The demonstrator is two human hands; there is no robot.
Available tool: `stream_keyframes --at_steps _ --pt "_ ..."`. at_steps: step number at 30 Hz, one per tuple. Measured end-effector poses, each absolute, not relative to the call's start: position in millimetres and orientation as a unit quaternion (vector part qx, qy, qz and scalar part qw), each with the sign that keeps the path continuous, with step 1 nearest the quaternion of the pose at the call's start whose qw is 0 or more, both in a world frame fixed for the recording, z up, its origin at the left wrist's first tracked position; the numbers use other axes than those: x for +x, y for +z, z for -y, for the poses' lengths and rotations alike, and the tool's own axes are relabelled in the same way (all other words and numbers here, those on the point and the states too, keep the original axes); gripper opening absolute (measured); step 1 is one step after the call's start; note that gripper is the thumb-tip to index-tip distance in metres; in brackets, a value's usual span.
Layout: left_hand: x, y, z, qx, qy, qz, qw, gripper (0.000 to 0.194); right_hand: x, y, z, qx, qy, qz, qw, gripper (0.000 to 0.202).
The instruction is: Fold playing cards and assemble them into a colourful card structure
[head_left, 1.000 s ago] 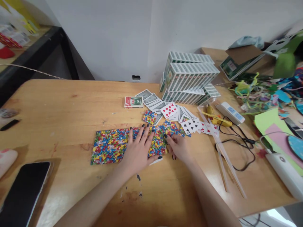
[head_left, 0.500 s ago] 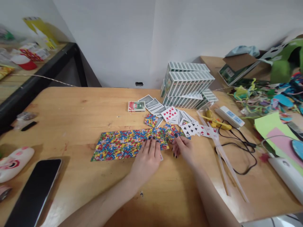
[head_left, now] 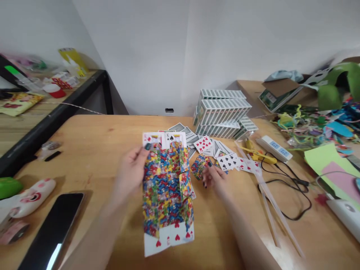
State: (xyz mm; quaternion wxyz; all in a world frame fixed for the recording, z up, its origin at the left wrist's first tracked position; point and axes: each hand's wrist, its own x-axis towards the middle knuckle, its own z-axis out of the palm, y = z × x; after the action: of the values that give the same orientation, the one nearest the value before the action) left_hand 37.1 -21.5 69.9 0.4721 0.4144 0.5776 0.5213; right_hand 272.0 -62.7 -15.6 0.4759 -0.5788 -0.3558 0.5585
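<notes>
My left hand (head_left: 132, 168), slightly blurred, grips the left edge of a panel of joined playing cards (head_left: 165, 183) and holds it up off the table. Much of the panel has a bright red, blue and yellow pattern, with bare card faces along its top and bottom. Just right of the panel is my right hand (head_left: 213, 178), its fingers curled in; whatever they hold, if anything, cannot be made out. Beside those fingertips lies a small patterned piece (head_left: 197, 167). A ten-of-hearts-like card (head_left: 203, 144) and a clubs card (head_left: 227, 161) lie beyond.
Stacked card boxes (head_left: 225, 112) stand against the wall. To the right are a yellow glue gun (head_left: 261, 155), clear sticks (head_left: 274, 206), a power strip (head_left: 274, 148) and black cable. A phone (head_left: 53, 228) and a white painted object (head_left: 36, 197) lie on the left.
The patterned panel lay flat under my left hand; now that hand has raised it and turned it lengthwise toward me, moving left. My right hand stays near its place. The camera view has shifted slightly.
</notes>
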Motion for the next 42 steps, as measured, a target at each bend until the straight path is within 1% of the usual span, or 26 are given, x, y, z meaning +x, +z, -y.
stream_keyframes --at_steps 2,4,8,11,16,24,29,33,42 --pt "47 33 14 0.383 0.514 -0.561 0.524 0.039 259 -10 56 -0.525 0.600 0.382 0.467 0.038" --pt "57 4 12 0.369 0.508 -0.546 0.554 0.043 245 -5 47 -0.525 0.588 0.398 0.469 0.036" --pt "68 -22 14 0.388 0.504 -0.548 0.543 0.041 222 -1 31 -0.519 0.537 0.456 0.484 0.032" --pt "67 -25 13 0.409 0.498 -0.563 0.517 0.038 212 -4 27 -0.521 0.527 0.451 0.497 0.030" --pt "57 -23 12 0.431 0.488 -0.551 0.522 0.032 205 -15 30 -0.518 0.531 0.414 0.528 0.027" --pt "57 -17 15 0.511 0.445 -0.467 0.568 0.036 210 -14 33 -0.483 0.560 0.398 0.543 0.028" --pt "59 -18 13 0.478 0.471 -0.445 0.593 0.030 209 -17 32 -0.474 0.563 0.392 0.552 0.026" --pt "61 -19 13 0.455 0.480 -0.448 0.601 0.028 209 -19 31 -0.469 0.570 0.384 0.555 0.031" --pt "63 -22 15 0.424 0.459 -0.465 0.628 0.031 216 -20 36 -0.428 0.633 0.353 0.539 0.037"
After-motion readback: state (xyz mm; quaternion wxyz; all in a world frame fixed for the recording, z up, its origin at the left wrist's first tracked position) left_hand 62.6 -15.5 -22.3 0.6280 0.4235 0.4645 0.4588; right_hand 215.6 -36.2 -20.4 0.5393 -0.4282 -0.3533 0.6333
